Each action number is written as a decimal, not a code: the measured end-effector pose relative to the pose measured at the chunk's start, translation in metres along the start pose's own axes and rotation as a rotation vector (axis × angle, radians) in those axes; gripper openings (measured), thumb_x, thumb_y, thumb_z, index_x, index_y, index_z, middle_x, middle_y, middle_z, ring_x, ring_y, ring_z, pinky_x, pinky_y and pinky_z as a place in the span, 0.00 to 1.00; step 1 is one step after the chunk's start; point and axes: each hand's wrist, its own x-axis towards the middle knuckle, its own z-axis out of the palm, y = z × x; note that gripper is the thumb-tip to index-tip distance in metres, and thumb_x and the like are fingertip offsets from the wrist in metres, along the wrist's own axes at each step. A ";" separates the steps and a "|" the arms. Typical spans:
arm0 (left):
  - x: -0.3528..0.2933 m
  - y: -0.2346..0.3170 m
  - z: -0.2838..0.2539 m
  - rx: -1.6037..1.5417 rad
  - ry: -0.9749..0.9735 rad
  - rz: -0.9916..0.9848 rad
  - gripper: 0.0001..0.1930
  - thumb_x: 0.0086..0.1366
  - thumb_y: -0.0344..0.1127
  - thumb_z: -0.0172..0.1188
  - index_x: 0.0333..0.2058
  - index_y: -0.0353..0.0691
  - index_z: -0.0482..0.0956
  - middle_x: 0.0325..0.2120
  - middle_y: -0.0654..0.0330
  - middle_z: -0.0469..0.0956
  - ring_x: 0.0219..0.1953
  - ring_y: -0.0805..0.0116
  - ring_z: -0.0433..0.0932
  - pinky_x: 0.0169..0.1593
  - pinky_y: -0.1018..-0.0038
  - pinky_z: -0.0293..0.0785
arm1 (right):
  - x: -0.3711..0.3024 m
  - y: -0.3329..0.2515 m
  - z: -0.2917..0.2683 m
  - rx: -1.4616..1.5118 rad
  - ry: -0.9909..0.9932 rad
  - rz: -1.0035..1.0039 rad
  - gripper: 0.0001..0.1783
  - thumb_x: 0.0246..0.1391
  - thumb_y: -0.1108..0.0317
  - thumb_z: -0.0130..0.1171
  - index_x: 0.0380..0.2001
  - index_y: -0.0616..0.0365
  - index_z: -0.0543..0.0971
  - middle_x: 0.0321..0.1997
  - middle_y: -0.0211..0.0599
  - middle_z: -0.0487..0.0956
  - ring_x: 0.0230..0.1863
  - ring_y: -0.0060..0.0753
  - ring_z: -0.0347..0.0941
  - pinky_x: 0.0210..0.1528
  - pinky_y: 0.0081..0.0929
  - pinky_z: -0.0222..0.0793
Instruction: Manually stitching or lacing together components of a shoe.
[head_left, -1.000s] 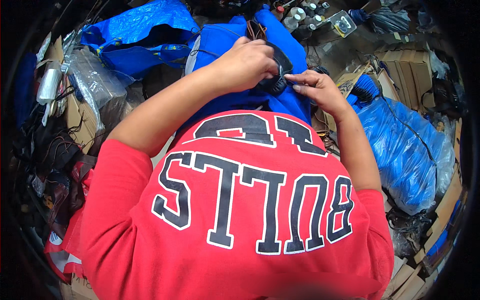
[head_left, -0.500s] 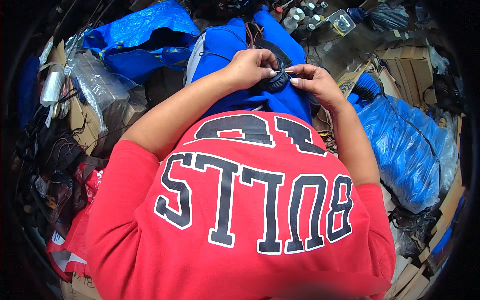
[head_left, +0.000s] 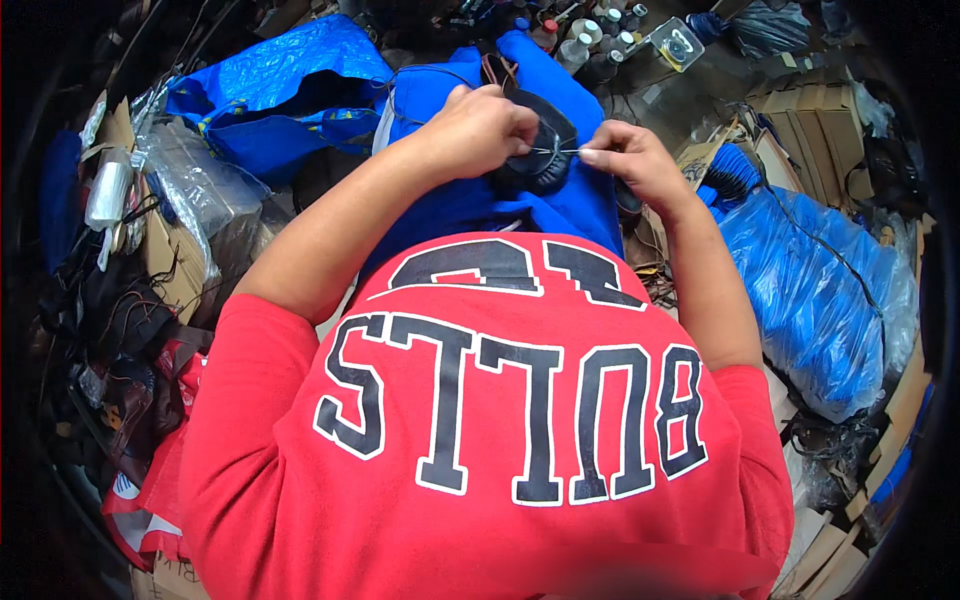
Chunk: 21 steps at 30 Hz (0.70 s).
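Two hands meet over a dark round leather piece (head_left: 535, 150). It is black, a bit shiny, with a curved edge, and it lies on blue cloth (head_left: 470, 205) on the lap, just above the red shirt (head_left: 480, 440). The left hand (head_left: 480, 130) rests on the piece, fingers curled tight on it. The right hand (head_left: 630, 165) is just beside it, with finger and thumb pinched together on a thin thread (head_left: 562, 150) that runs straight to the piece. Small bottles (head_left: 585, 40) stand further off.

Red short-sleeved shirt (head_left: 500, 450), large black white-edged block letters; bare forearms.
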 end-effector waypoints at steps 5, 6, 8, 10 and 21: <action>-0.001 0.006 -0.001 -0.297 -0.149 -0.267 0.05 0.54 0.29 0.58 0.31 0.36 0.76 0.25 0.51 0.77 0.28 0.58 0.76 0.34 0.69 0.71 | -0.013 0.014 -0.003 0.152 0.094 -0.012 0.09 0.47 0.66 0.65 0.28 0.58 0.77 0.34 0.25 0.74 0.38 0.16 0.67 0.44 0.18 0.62; -0.001 0.006 0.000 -0.298 -0.147 -0.266 0.05 0.54 0.29 0.58 0.31 0.36 0.76 0.25 0.51 0.77 0.28 0.58 0.76 0.34 0.69 0.71 | -0.015 0.017 -0.002 0.149 0.094 -0.012 0.09 0.47 0.66 0.65 0.28 0.58 0.77 0.34 0.25 0.74 0.38 0.16 0.67 0.44 0.18 0.62; 0.001 0.005 0.002 -0.295 -0.171 -0.223 0.06 0.55 0.28 0.57 0.33 0.35 0.75 0.26 0.51 0.77 0.29 0.59 0.77 0.34 0.70 0.71 | -0.020 0.023 0.000 -0.115 0.188 -0.078 0.09 0.46 0.67 0.65 0.30 0.59 0.79 0.34 0.26 0.73 0.36 0.16 0.67 0.40 0.17 0.63; 0.003 0.010 0.003 -0.314 -0.185 -0.228 0.06 0.56 0.28 0.57 0.33 0.35 0.75 0.26 0.51 0.77 0.30 0.58 0.77 0.35 0.69 0.71 | -0.031 0.024 -0.004 -0.120 0.174 -0.036 0.09 0.46 0.67 0.65 0.30 0.59 0.79 0.33 0.26 0.72 0.36 0.17 0.67 0.40 0.17 0.63; 0.014 0.013 0.004 -0.163 -0.204 -0.081 0.06 0.57 0.30 0.55 0.32 0.36 0.75 0.27 0.48 0.77 0.33 0.48 0.76 0.36 0.60 0.70 | -0.009 0.009 -0.040 -0.696 0.497 -0.236 0.08 0.49 0.65 0.59 0.28 0.59 0.78 0.34 0.38 0.74 0.41 0.36 0.71 0.42 0.30 0.66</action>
